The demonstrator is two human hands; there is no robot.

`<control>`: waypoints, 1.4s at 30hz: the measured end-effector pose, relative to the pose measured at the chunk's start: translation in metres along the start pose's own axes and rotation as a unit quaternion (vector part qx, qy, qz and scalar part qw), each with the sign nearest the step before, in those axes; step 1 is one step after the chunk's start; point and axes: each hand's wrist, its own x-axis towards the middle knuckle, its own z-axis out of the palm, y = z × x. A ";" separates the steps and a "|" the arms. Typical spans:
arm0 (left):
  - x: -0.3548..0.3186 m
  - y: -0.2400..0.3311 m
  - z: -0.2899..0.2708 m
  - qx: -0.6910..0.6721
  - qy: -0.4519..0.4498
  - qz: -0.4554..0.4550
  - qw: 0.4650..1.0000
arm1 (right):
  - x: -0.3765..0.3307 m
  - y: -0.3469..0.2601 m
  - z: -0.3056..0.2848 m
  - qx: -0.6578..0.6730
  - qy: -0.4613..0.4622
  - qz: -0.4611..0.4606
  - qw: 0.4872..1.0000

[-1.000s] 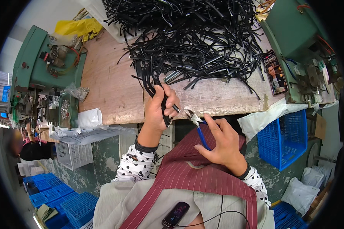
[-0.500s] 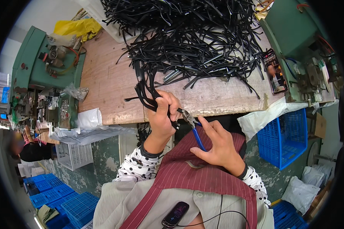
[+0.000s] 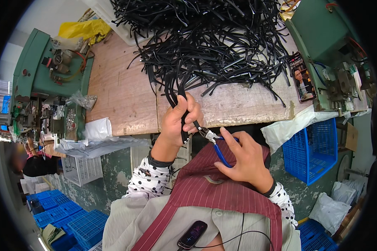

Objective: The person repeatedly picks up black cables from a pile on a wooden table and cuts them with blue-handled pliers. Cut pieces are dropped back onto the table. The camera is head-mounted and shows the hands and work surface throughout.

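Pliers (image 3: 211, 136) touch one black strip (image 3: 196, 124); white bin (image 3: 107, 14) borders the heap (image 3: 213, 52)

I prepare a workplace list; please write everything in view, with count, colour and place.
Table: one, pale wood, centre
Slim pieces: many, black, piled on table
Held pieces: several, black, across table's near edge
Cutting pliers: one, blue-handled, jaws at a held piece's end
Machines: two, green, left and right
Phone: one, dark, table's right end
Plastic sheet: one, yellow, upper left
Sheeting: several pieces, white, table's near edge
Crates: several, blue and one white, lower left and right
Bags: several, white, lower right
Small device: one, black, bottom centre
Co-worker: one, dark clothing, far left
Apron: one, maroon, lower centre
Left hand: one, bare, gripping held pieces
Right hand: one, bare, holding pliers
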 end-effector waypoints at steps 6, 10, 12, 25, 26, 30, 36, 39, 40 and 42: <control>0.002 0.000 -0.008 -0.018 -0.057 -0.050 0.997 | 0.000 0.003 -0.001 -0.054 0.006 -0.035 0.998; -0.001 -0.007 -0.013 -0.046 -0.044 -0.036 0.997 | -0.003 0.008 0.003 -0.026 0.001 -0.034 0.999; -0.005 -0.012 -0.008 0.010 0.021 0.023 0.999 | -0.008 0.011 0.011 -0.002 -0.002 -0.003 1.000; 0.087 0.019 -0.037 0.678 0.263 0.058 0.683 | -0.014 0.013 0.031 -0.038 0.073 0.050 0.995; 0.100 0.021 -0.034 0.733 0.245 0.041 0.633 | -0.015 0.013 0.031 -0.033 0.073 0.048 0.996; 0.142 0.018 -0.037 0.816 0.247 -0.018 0.522 | -0.015 0.010 0.029 -0.034 0.062 0.053 0.996; 0.134 0.069 -0.055 0.676 0.165 -0.162 0.700 | -0.019 0.016 0.023 -0.042 0.071 0.054 0.995; 0.086 0.097 -0.031 0.435 0.154 -0.245 0.853 | -0.019 0.019 0.024 -0.038 0.069 0.055 0.995; 0.072 0.097 -0.027 0.407 0.172 -0.273 0.855 | -0.019 0.020 0.026 -0.037 0.068 0.056 0.995; 0.042 0.087 -0.038 0.279 0.156 -0.272 0.908 | -0.017 0.020 0.029 -0.027 0.068 0.051 0.996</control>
